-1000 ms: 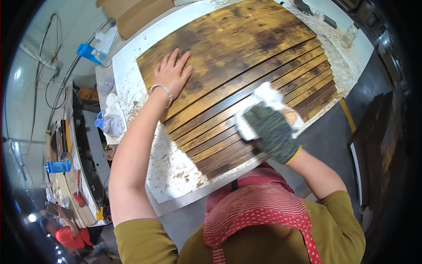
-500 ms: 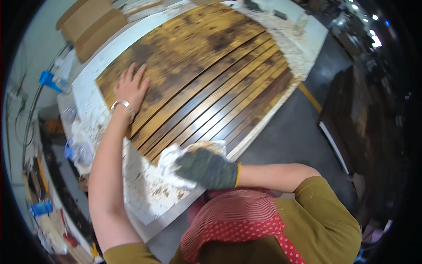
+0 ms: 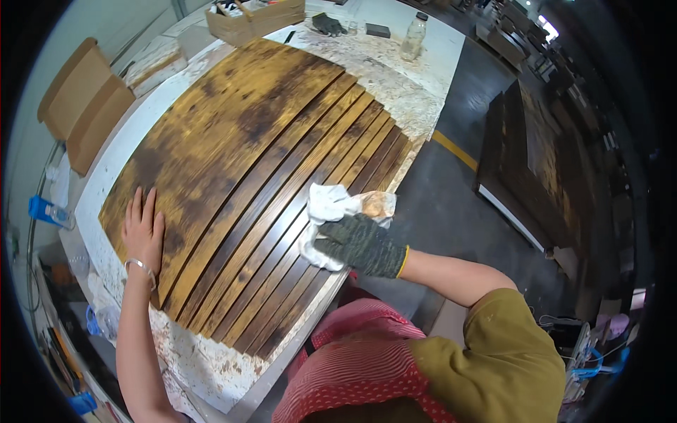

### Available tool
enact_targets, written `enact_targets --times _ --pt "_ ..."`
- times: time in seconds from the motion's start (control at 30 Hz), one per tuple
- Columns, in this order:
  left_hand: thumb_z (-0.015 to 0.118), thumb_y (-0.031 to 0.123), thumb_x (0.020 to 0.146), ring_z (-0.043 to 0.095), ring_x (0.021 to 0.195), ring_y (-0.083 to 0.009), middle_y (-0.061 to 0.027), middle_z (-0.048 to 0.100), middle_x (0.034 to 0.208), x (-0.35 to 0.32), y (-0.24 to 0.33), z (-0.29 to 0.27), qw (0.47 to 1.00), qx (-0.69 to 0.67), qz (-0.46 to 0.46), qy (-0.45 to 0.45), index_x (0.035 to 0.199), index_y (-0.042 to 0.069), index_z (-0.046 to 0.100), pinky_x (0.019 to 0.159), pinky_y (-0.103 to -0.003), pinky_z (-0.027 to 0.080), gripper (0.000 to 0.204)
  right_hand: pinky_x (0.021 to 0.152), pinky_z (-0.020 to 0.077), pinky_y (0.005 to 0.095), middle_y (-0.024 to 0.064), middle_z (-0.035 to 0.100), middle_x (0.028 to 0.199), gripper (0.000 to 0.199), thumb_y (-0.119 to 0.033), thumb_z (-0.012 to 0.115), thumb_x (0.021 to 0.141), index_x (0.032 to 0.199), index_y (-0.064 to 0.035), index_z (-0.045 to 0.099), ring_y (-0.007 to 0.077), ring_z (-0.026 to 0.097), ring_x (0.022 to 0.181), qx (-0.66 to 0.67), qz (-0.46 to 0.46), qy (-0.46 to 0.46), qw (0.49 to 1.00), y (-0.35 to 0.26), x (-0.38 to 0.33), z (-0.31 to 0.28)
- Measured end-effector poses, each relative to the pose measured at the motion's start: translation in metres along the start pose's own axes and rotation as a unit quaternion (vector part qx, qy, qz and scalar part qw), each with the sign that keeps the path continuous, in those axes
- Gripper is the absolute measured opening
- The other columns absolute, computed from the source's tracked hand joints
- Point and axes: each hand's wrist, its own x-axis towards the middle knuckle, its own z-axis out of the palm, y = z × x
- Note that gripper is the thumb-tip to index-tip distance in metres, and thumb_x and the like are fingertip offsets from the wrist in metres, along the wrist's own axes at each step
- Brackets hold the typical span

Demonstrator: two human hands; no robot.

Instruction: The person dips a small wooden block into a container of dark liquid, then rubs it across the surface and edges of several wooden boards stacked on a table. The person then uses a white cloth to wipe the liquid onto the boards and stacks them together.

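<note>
White rag (image 3: 331, 211) lies on dark slatted wood panel (image 3: 240, 162), near its right edge, pressed under gloved right hand (image 3: 360, 243); fingers curled onto cloth, rag partly covered by glove. Bare left hand (image 3: 143, 233) flat, fingers spread, on panel's left end. Worktable (image 3: 204, 366) mostly hidden beneath panel.

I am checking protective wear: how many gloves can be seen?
2. One dark glove is on the right hand, pressing a white rag. Another dark glove lies at the table's far end. The left hand is bare.
</note>
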Motion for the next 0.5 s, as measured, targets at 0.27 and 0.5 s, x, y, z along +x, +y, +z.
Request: enact_targets --times 0.27,0.5 --pt "0.032 0.036 0.097 0.022 0.138 -0.0314 -0.0059 0.023 0.152 0.003 0.011 -0.009 1.0 0.018 -0.004 -0.024 0.144 0.02 0.034 0.111 -0.048 0.015 0.049 0.081 0.0457 0.0416 0.0135 0.06 0.098 0.042 -0.028 0.07 0.069 0.104 -0.0089 0.059 0.0301 0.058 0.091 -0.175 0.312 -0.186 0.915 0.216 -0.072 -0.075" --pt "0.031 0.038 0.097 0.023 0.138 -0.0318 -0.0052 0.024 0.152 0.003 0.007 -0.007 1.0 0.016 0.008 -0.025 0.144 0.019 0.034 0.111 -0.047 0.018 0.05 0.086 0.0458 0.037 0.0102 0.062 0.101 0.025 -0.019 0.055 0.083 0.107 -0.0116 0.062 0.025 0.06 0.098 -0.013 0.208 -0.018 0.978 0.168 -0.082 -0.024"
